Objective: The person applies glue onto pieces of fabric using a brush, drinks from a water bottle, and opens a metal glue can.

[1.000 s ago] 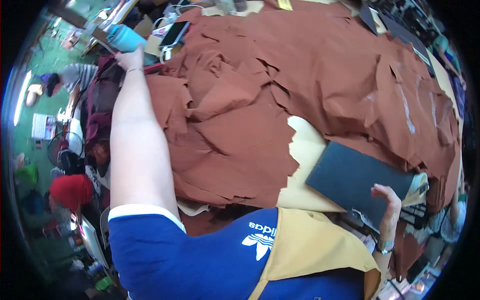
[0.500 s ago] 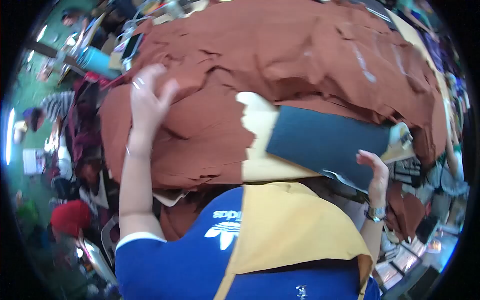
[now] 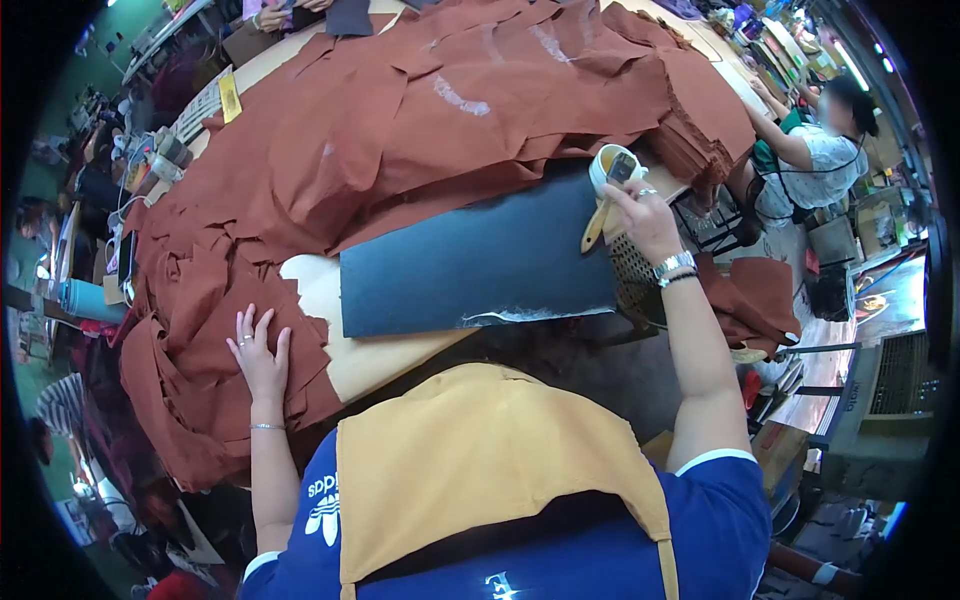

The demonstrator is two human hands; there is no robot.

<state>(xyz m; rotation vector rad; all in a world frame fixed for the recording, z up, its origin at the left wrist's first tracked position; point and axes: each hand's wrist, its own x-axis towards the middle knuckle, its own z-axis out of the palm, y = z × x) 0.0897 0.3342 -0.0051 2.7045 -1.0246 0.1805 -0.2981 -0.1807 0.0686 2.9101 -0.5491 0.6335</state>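
My left hand [image 3: 262, 362] rests with spread fingers on brown leather sheets [image 3: 230, 310] at the left of the table. My right hand [image 3: 648, 222] reaches to the right end of a dark board [image 3: 480, 265], its fingers closed on a brush [image 3: 594, 230] with a pale wooden handle. The brush's dark head lies at the mouth of a white pot [image 3: 603, 165]. My fingers hide the brush's middle. Whitish residue marks the board's front edge.
More brown leather [image 3: 520, 90] is heaped across the back of the table. A pale table surface [image 3: 390, 362] shows left of the board. A person [image 3: 815, 155] in a light top stands at the far right. A blue cylinder [image 3: 90, 300] is at left.
My view has swung to the right. My right hand has moved from the board's front edge out to the brush and pot. My left hand has come down onto the leather.
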